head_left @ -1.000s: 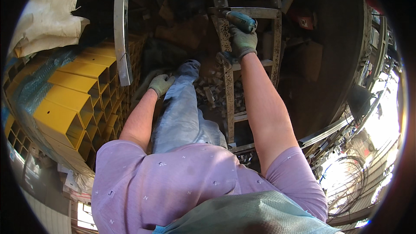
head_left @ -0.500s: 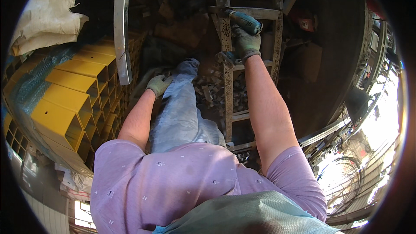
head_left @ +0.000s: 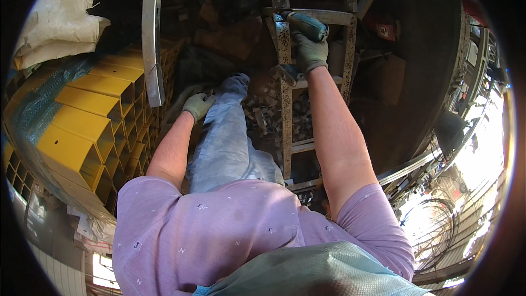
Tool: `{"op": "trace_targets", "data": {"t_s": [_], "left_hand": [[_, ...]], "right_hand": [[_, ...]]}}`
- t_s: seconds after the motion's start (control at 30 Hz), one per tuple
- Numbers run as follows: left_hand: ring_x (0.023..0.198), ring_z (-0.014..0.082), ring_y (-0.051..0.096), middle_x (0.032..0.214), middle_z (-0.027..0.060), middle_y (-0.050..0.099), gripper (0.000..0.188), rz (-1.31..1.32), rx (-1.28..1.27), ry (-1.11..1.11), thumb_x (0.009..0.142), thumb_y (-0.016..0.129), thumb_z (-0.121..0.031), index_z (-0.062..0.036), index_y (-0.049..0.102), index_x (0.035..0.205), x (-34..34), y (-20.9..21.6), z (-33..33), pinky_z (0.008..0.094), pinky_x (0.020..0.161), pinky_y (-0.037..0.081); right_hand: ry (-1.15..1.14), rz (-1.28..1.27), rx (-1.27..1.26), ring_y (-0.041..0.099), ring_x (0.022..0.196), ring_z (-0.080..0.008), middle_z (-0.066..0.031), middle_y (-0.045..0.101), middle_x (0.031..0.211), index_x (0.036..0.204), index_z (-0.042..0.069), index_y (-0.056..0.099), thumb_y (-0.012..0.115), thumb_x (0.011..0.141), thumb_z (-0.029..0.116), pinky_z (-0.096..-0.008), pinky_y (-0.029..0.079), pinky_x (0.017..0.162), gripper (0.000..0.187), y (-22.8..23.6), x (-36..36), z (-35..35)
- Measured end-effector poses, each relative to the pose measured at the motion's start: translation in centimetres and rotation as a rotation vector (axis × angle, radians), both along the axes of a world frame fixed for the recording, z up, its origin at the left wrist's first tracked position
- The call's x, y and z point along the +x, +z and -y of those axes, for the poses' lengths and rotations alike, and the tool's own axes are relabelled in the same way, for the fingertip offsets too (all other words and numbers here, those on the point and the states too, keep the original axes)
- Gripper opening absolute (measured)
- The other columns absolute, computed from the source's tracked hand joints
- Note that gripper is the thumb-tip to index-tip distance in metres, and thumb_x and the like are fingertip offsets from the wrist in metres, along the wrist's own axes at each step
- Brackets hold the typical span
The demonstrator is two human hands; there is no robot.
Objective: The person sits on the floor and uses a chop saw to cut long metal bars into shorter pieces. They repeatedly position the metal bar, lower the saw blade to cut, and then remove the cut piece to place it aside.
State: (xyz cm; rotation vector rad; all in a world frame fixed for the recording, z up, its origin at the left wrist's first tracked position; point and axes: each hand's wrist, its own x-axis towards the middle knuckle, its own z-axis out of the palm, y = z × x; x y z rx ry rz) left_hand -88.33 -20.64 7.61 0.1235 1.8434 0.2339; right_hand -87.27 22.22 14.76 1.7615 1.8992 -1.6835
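Observation:
My right hand (head_left: 311,53), in a grey-green work glove, is closed around the handle of a teal and black cordless drill (head_left: 308,26). The drill's front end points left and meets the upright of a spotted metal frame (head_left: 285,49), close to a crossbar (head_left: 323,16). Its battery base shows below the hand, beside the same upright. My left hand (head_left: 198,106), also gloved, rests against the side of my jeans-clad leg (head_left: 222,137) near the knee. It looks loosely open with no object in it; some fingertips are hidden.
Yellow square tubes (head_left: 82,126) are stacked on the left, wrapped with plastic film. A metal bar (head_left: 152,38) stands in front of them. Small metal offcuts (head_left: 264,115) lie beneath the frame. At right are coiled wire (head_left: 438,225) and a red object (head_left: 387,28).
The view has shifted very slightly. My right hand and the drill sit marginally farther left and lower against the frame; my left hand stays by the leg.

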Motion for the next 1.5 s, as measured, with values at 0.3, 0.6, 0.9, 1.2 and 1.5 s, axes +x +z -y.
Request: {"op": "trace_targets", "data": {"t_s": [0.3, 0.6, 0.9, 1.2, 1.5], "left_hand": [[0.132, 0.0426, 0.064, 0.138, 0.0272, 0.069, 0.073, 0.003, 0.004, -0.051, 0.097, 0.060, -0.063, -0.0010, 0.073, 0.134, -1.1, 1.5, -1.9, 0.0478, 0.111, 0.049], [0.124, 0.0414, 0.068, 0.131, 0.0268, 0.072, 0.072, -0.011, 0.062, 0.018, 0.096, 0.062, -0.065, -0.0015, 0.074, 0.128, -2.0, 1.1, -3.7, 0.0467, 0.105, 0.052], [0.090, 0.0271, 0.071, 0.094, 0.0153, 0.076, 0.057, 0.128, 0.358, 0.607, 0.098, 0.069, -0.056, 0.0003, 0.077, 0.103, -3.9, -1.3, -13.4, 0.0401, 0.084, 0.053], [0.113, 0.0351, 0.073, 0.117, 0.0163, 0.078, 0.055, -0.537, 0.598, 0.058, 0.097, 0.067, -0.061, -0.0118, 0.078, 0.120, -10.9, 2.3, -31.0, 0.0454, 0.094, 0.056], [0.116, 0.0364, 0.074, 0.126, 0.0163, 0.077, 0.062, -0.599, 0.389, -0.931, 0.089, 0.076, -0.059, -0.0145, 0.073, 0.132, -11.3, 4.8, -46.8, 0.0512, 0.098, 0.059]], "right_hand": [[0.243, 0.176, 0.244, 0.070, 0.124, -0.0382, -0.0214, 0.076, 0.126, 0.123, 0.007, 0.076, 0.080, 0.086, 0.049, -0.0453, 0.055, 0.105, 0.056, -1.4, -0.7, -0.2], [0.280, 0.225, 0.237, 0.070, 0.124, -0.0376, -0.0190, 0.077, 0.127, 0.125, 0.010, 0.076, 0.079, 0.088, 0.052, -0.0451, 0.055, 0.106, 0.056, 0.7, -0.5, -0.1], [0.107, -0.119, 0.124, 0.073, 0.119, -0.0281, -0.0134, 0.078, 0.126, 0.127, 0.006, 0.073, 0.087, 0.088, 0.033, -0.0388, 0.057, 0.103, 0.049, -0.5, 3.0, -0.4], [-0.156, -0.382, -0.097, 0.075, 0.103, -0.0191, -0.0086, 0.078, 0.111, 0.120, 0.001, 0.071, 0.082, 0.092, 0.006, -0.0339, 0.061, 0.090, 0.030, 7.7, 10.6, 1.9], [-0.311, -0.234, -0.146, 0.074, 0.097, -0.0149, -0.0040, 0.078, 0.110, 0.122, 0.005, 0.074, 0.080, 0.092, -0.001, -0.0326, 0.060, 0.085, 0.030, 14.0, 22.8, 4.6]]}}
